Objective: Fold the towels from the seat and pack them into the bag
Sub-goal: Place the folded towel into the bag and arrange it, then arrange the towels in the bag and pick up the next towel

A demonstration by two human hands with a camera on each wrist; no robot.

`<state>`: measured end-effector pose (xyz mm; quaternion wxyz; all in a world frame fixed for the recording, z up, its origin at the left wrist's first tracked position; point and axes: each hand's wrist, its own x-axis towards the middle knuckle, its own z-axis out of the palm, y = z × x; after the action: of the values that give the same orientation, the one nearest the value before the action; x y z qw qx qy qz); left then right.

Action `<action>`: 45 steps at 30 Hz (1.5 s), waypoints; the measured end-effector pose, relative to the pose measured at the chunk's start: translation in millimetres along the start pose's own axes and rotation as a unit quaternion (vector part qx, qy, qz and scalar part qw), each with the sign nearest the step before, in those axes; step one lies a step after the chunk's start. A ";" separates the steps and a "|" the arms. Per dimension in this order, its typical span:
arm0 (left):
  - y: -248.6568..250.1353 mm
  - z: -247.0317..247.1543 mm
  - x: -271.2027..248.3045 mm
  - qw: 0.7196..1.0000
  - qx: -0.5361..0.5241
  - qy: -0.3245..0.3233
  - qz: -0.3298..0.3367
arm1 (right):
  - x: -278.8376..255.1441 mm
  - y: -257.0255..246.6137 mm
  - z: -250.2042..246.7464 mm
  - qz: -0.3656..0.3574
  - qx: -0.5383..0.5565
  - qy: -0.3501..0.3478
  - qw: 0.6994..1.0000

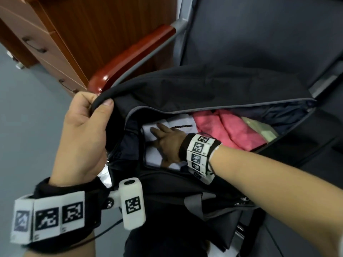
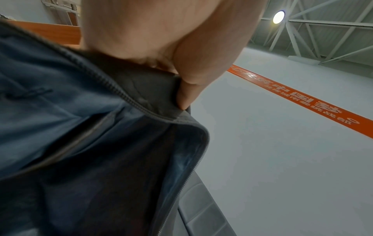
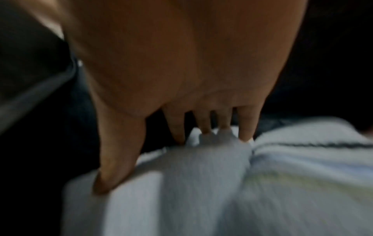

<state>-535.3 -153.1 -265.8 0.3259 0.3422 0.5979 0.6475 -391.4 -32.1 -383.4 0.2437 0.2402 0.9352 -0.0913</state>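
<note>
A black bag (image 1: 204, 89) lies unzipped on a dark seat. My left hand (image 1: 87, 115) pinches the edge of the bag's flap (image 2: 153, 94) between thumb and fingers and holds it up. My right hand (image 1: 165, 141) is inside the bag, fingers straight and spread, pressing flat on a folded white towel (image 1: 154, 153) with a dark stripe. In the right wrist view the fingertips (image 3: 177, 134) rest on the white towel (image 3: 181, 191). A pink towel (image 1: 228, 128) lies folded to its right, and a pale green towel (image 1: 259, 128) sits beyond that.
A red-brown wooden armrest (image 1: 133, 58) on a grey frame stands just behind my left hand. A wooden drawer cabinet (image 1: 55, 34) is at the upper left. The dark seat back (image 1: 259, 34) rises behind the bag. Grey floor (image 1: 27, 112) lies to the left.
</note>
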 end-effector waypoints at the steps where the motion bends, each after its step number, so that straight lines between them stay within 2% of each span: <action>1: 0.7 -1.3 0.4 1.000 0.000 -0.002 -0.002 | 2.1 3.8 6.1 0.002 -0.001 -0.015 1.000; 6: 4.6 -9.4 5.4 1.000 0.012 0.011 -0.005 | 2.5 15.0 8.3 -0.017 -0.034 -0.057 0.998; 9: 3.7 -3.4 6.3 0.998 0.048 0.026 -0.013 | -13.9 16.3 -7.6 -0.016 0.003 -0.061 0.998; 12: 2.9 2.5 5.1 0.993 0.114 0.037 -0.015 | -52.6 25.3 -32.9 -0.008 0.117 0.042 0.992; 16: 7.8 18.4 -4.3 0.976 0.215 0.040 -0.021 | -129.7 43.7 -49.7 0.085 0.183 0.176 0.964; 19: 21.3 48.8 -26.4 0.929 0.368 0.010 -0.023 | -198.5 47.6 -41.4 0.140 0.192 0.226 0.945; 21: 34.4 77.2 -50.4 0.900 0.435 0.002 0.025 | -245.7 48.4 -28.5 0.176 0.191 0.245 0.934; 22: 40.3 93.7 -63.7 0.898 0.437 -0.009 0.045 | -270.2 49.3 -21.0 0.197 0.192 0.252 0.928; 28: 52.3 202.8 -148.8 0.899 0.390 -0.166 0.113 | -410.5 55.3 37.4 0.287 0.200 0.294 0.889; 32: 42.1 285.7 -215.7 0.877 0.357 -0.286 0.149 | -501.0 61.7 90.2 0.363 0.212 0.307 0.854; 39: 16.5 432.4 -346.8 0.806 0.344 -0.443 0.189 | -660.3 75.3 221.7 0.507 0.284 0.332 0.742; 42: 4.2 490.8 -403.0 0.777 0.340 -0.492 0.196 | -718.0 82.9 283.6 0.550 0.308 0.340 0.698; 45: -13.0 539.8 -451.8 0.754 0.337 -0.528 0.198 | -764.7 92.9 338.9 0.593 0.345 0.345 0.641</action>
<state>164.5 -230.2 -275.5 0.3183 0.8279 0.4291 0.1707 379.7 -358.5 -299.3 -0.1954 0.8239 0.5094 -0.1534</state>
